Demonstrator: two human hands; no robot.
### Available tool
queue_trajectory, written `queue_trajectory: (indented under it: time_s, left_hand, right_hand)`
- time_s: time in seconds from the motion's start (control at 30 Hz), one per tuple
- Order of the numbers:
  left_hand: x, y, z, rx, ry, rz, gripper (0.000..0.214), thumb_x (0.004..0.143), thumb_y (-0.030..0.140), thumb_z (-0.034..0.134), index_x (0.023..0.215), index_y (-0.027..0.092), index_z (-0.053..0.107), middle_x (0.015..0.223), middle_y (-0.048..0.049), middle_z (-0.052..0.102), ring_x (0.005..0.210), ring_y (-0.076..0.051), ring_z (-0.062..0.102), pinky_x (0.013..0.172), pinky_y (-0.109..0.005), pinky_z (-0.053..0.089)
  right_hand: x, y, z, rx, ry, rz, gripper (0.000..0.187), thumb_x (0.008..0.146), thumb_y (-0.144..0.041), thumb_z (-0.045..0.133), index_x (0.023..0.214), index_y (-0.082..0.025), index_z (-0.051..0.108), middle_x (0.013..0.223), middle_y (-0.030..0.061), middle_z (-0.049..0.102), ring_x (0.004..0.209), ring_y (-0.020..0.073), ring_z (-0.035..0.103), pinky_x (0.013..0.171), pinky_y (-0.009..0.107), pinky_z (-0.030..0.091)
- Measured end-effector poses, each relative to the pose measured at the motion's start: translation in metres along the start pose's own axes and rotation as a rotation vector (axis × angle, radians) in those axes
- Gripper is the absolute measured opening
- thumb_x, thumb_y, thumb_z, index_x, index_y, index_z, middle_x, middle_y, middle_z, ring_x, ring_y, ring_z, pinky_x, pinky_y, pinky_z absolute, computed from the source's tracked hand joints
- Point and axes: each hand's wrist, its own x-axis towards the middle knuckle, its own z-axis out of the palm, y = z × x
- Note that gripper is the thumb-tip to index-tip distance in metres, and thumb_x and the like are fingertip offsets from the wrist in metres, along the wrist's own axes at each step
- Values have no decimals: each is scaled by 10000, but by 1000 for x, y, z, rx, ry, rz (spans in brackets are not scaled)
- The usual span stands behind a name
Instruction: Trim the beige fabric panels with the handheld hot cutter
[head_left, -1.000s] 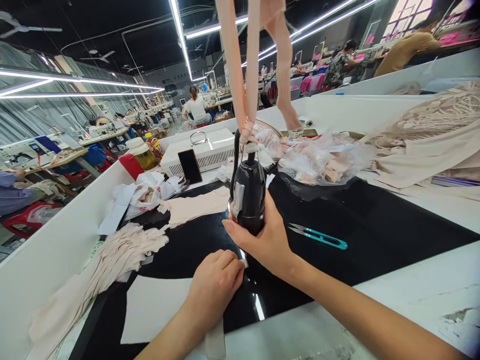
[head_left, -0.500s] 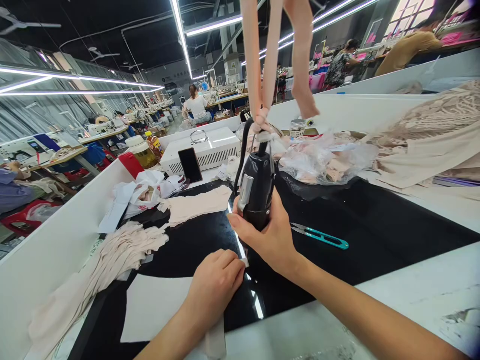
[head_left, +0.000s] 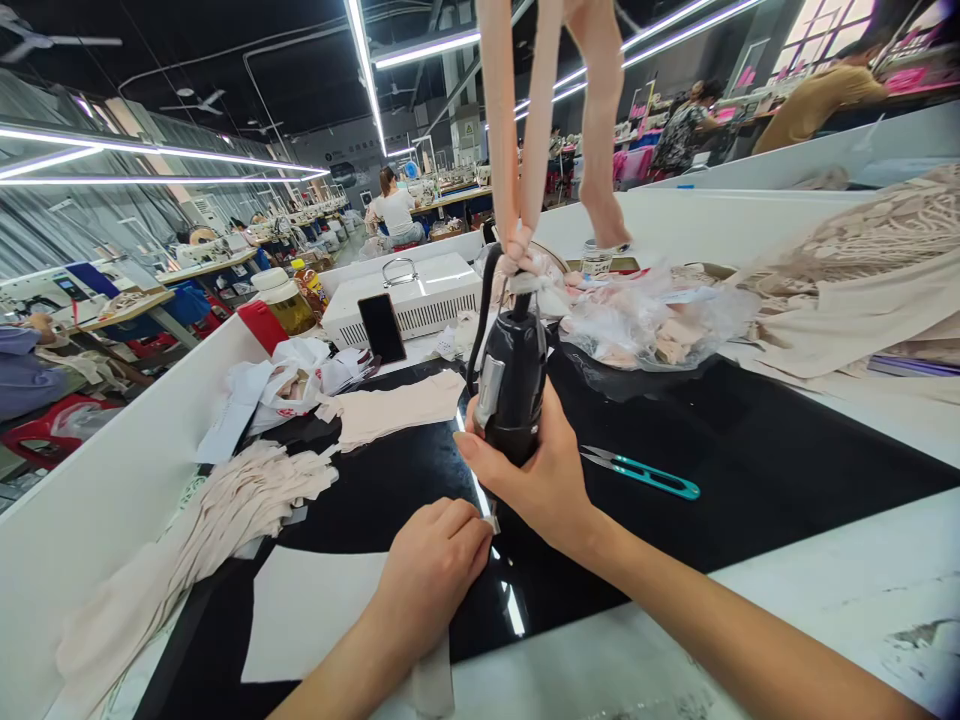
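Observation:
My right hand (head_left: 541,478) is wrapped round a black hand-held tool (head_left: 513,382) that hangs from pink fabric straps (head_left: 519,130) tied at its top. The tool's lower tip points down at the black mat (head_left: 750,460). My left hand (head_left: 431,572) is closed, knuckles up, pressing a narrow pale fabric strip (head_left: 435,680) onto the mat just below the tool. The strip runs out from under the hand toward me.
Teal thread snips (head_left: 643,475) lie right of my right hand. A pile of beige fabric pieces (head_left: 225,510) lies left, a white sheet (head_left: 315,610) beside my left wrist. Behind are a phone (head_left: 381,328), a white box (head_left: 420,295), plastic bags (head_left: 652,320) and lace fabric (head_left: 870,260). Other people sit at far tables.
My right hand lifted the tool slightly and shifted it right, then settled. The hanging straps swung right with it. My left hand stayed in place.

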Motion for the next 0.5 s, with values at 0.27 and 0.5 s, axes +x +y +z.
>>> queue_trajectory:
  time_s: [0.27,0.5]
  left_hand:
    - [0,0,-1,-18,-6,0,267,1128,146,433,1055,181,688,910,-33,720,800,-201,714,696,-344,587]
    - [-2,1,-2,-10,20,-1,297,1137,169,437,979,191,688,859,-15,708,724,-182,667,659,-322,561]
  right_hand:
    - [-3,5,0,-22,-13,-18,317,769,-289,781,889,-289,487,730,-39,661,606,161,584,580,324,540]
    - [-4,0,-3,-1,1,18,288,793,-287,764,920,-282,505,761,-38,653,604,149,573,548,302,532]
